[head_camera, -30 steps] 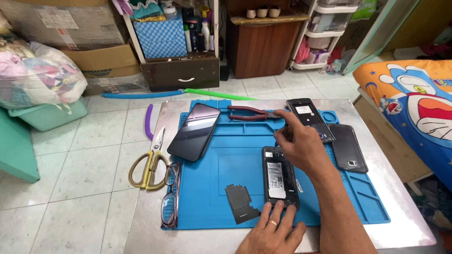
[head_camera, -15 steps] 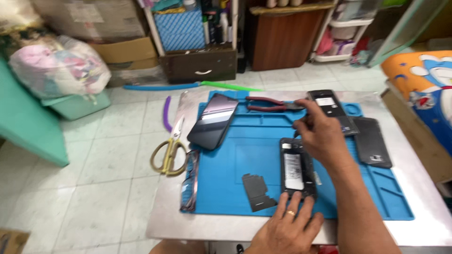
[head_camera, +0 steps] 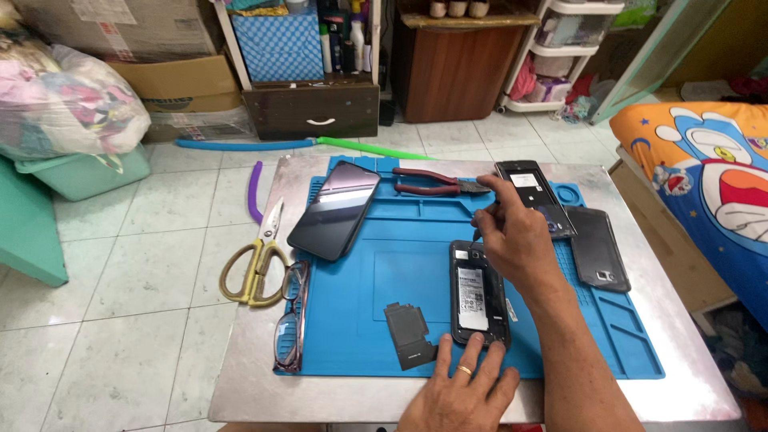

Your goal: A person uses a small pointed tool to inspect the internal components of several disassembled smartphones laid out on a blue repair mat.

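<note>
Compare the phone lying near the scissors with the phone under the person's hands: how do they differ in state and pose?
The phone near the scissors is closed, showing a dark glossy screen; the opened phone has no back cover, so its battery shows. The first lies slanted across the blue mat's edge; the second lies fully on the mat, nearly straight. No hand touches the first; the left hand steadies the second while the right hand works at its top. Both lie flat.

We lay our left hand point(head_camera: 464, 394) flat, near, fingers spread forward. Our right hand point(head_camera: 516, 236) hovers farther off, fingertips pinched together, forearm running back toward the near right.
</note>
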